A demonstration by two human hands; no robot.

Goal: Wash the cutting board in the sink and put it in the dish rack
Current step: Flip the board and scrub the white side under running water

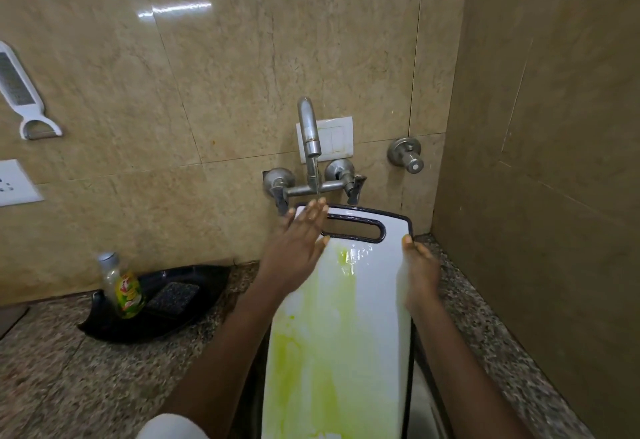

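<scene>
A long white cutting board [349,327] with a dark rim and a slot handle at its far end stands tilted over the sink [426,400], smeared with green liquid. My right hand [417,270] grips its right edge near the handle. My left hand [299,237] lies flat with fingers spread on the board's upper left corner, under the tap [310,133]. A thin stream of water runs from the spout onto my left fingers. The dish rack is out of view.
A black tray [114,324] on the granite counter at left holds a dish soap bottle [126,289] and a dark scrub pad [176,296]. A white grater-peeler [20,95] hangs on the tiled wall. A tiled side wall stands close on the right.
</scene>
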